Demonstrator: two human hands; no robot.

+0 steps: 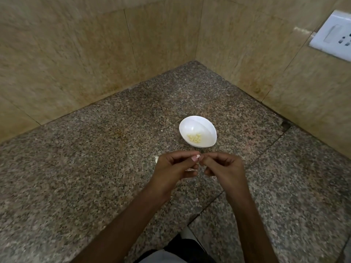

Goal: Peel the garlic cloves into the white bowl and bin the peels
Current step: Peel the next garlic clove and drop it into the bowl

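Note:
A white bowl (197,128) stands on the granite counter and holds several pale yellow peeled cloves (194,138). Just in front of the bowl my two hands meet above the counter. My left hand (173,167) and my right hand (224,167) both pinch one small garlic clove (198,156) between their fingertips, the other fingers curled. A whitish bit of garlic or peel (156,159) lies on the counter beside my left hand, and another pale scrap (190,169) shows under the hands.
The speckled granite counter (95,168) runs into a corner of beige tiled walls (76,54). A white wall socket plate (334,35) is at the upper right. The counter's front edge and my dark clothing (182,249) show at the bottom.

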